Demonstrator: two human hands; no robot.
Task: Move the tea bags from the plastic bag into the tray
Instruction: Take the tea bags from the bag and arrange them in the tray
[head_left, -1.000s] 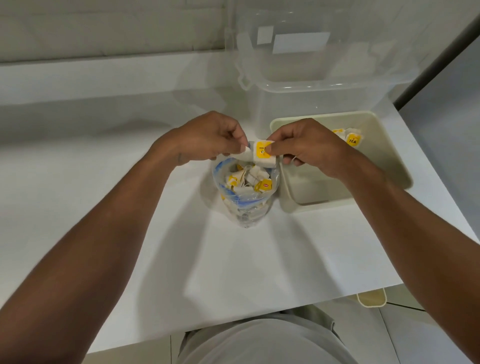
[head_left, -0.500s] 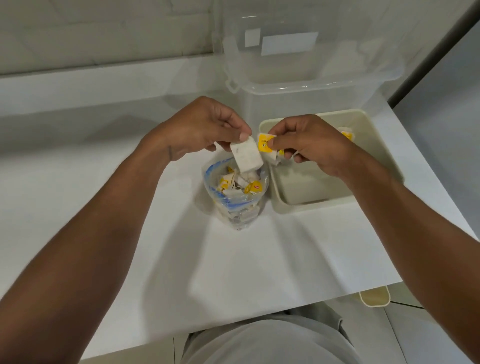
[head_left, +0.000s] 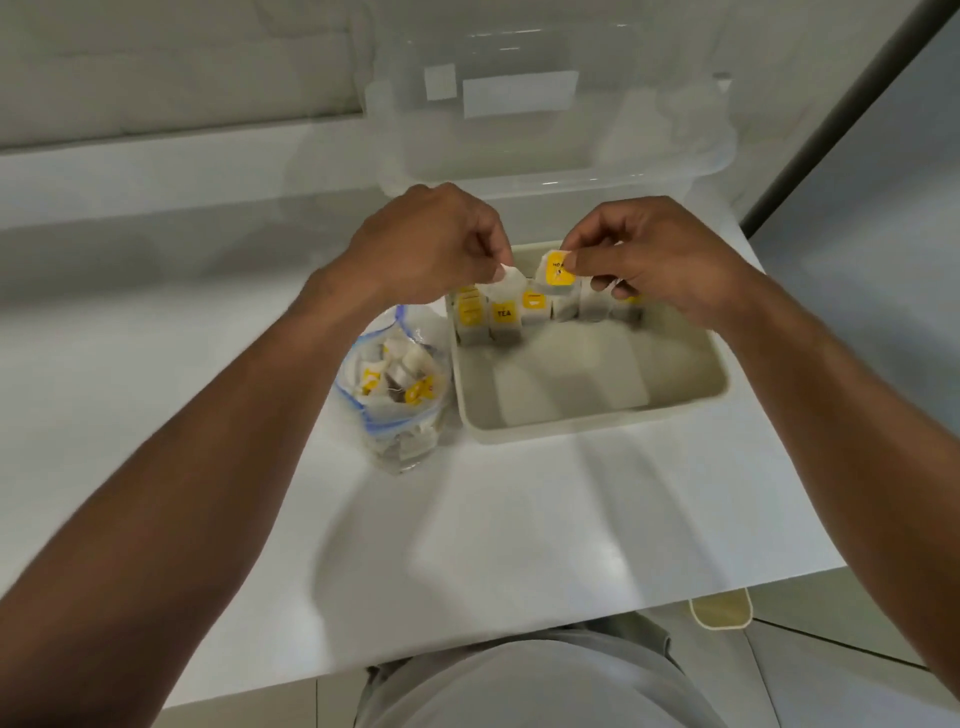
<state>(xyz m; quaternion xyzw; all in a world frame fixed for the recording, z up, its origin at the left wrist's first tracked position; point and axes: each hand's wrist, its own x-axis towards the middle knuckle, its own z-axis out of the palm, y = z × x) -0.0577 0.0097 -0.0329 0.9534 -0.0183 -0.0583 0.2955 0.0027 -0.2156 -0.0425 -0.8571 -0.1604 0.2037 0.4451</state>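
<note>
Along the far tray (head_left: 597, 423) wall stand white, yellow-tagged tea bags (head_left: 503, 316).

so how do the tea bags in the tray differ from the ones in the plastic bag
The tray tea bags stand upright in a row along the far wall of the tray; the loose tea bags lie jumbled in the plastic bag. The tray tea bags turn yellow labels toward the camera; the loose tea bags' labels face all ways. Both are white sachets with yellow labels.
</note>
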